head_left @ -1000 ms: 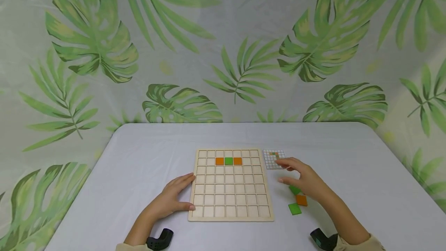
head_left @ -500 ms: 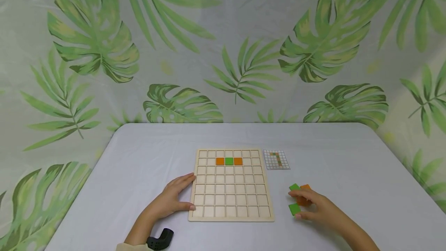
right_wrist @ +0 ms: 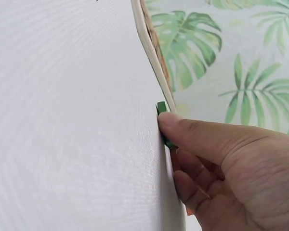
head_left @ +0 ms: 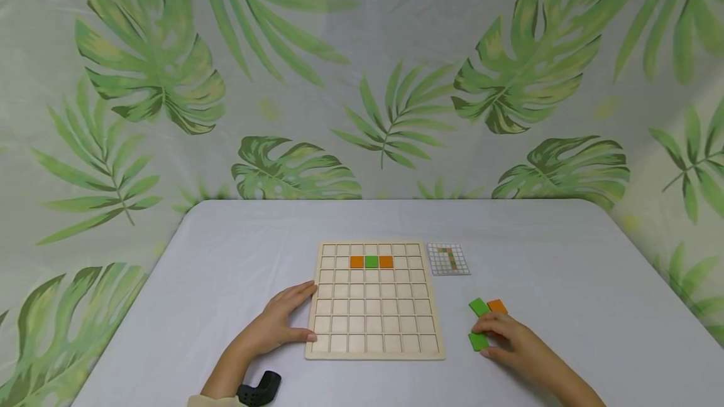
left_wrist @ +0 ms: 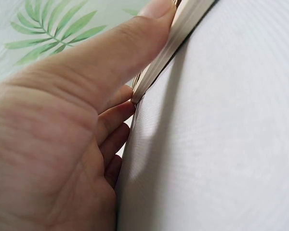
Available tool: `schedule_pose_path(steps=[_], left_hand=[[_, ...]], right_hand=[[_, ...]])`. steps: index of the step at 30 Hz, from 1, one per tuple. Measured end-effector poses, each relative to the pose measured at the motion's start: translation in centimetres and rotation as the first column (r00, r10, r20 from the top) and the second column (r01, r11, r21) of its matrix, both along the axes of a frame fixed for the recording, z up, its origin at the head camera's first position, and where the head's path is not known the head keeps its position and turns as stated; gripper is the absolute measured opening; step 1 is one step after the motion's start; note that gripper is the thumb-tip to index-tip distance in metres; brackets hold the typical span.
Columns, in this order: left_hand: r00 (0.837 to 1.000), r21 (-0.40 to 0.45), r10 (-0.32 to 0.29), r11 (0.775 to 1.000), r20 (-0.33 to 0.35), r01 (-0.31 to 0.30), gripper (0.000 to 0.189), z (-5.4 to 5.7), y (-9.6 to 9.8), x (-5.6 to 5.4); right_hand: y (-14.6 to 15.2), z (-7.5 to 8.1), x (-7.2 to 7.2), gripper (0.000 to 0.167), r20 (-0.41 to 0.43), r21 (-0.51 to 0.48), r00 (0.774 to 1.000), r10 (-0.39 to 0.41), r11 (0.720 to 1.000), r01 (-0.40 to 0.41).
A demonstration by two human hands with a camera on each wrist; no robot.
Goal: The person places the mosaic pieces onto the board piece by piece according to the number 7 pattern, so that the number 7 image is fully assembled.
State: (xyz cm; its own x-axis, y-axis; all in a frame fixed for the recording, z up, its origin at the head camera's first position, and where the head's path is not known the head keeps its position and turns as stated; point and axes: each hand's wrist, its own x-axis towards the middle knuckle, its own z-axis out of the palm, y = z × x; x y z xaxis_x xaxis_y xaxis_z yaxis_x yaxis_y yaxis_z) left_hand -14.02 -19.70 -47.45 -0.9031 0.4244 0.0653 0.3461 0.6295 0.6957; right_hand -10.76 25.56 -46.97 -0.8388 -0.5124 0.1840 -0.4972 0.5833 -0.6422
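Note:
A wooden grid board (head_left: 373, 325) lies flat on the table. Its second row carries an orange tile (head_left: 357, 262), a green tile (head_left: 371, 262) and another orange tile (head_left: 386, 262). My left hand (head_left: 278, 319) rests along the board's left edge, thumb at the lower corner and straight fingers higher up. To the right of the board, my right hand (head_left: 517, 341) pinches a loose green square tile (head_left: 477, 343) between thumb and fingertips, low at the table. Beyond those fingers lie another green tile (head_left: 478, 306) and an orange tile (head_left: 498, 306). An orange piece (right_wrist: 174, 160) shows partly behind the right fingers.
A small pattern card (head_left: 438, 262) with a printed grid and coloured squares lies by the board's upper right corner. White cloth covers the table (head_left: 226, 244), and a leaf-printed curtain (head_left: 396, 80) hangs behind its far edge.
My right hand has moved from near the pattern card down to the loose tiles, and its fingers have closed in on the near green one. My left hand and the board stay put.

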Motion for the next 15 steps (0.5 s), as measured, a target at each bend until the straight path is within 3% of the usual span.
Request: schedule_pose_path(steps=[3,10,15], left_hand=[[1.000,0.002,-0.001,1.000,0.004,0.001,0.092,0.0,0.0,0.0],[1.000,0.000,-0.001,1.000,0.009,0.001,0.092,0.1,0.1,0.0],[1.000,-0.001,-0.007,1.000,-0.001,0.007,0.092,0.0,0.0,-0.1]], right_hand=[[-0.3,0.2,0.1,0.026,0.013,-0.008,0.999,-0.031,0.999,0.031],[-1.6,1.2,-0.8,0.035,-0.126,-0.094,0.990,-0.057,0.995,0.045],[-3.0,2.3,-1.9,0.033,-0.142,-0.131,0.987,-0.075,0.990,0.056]])
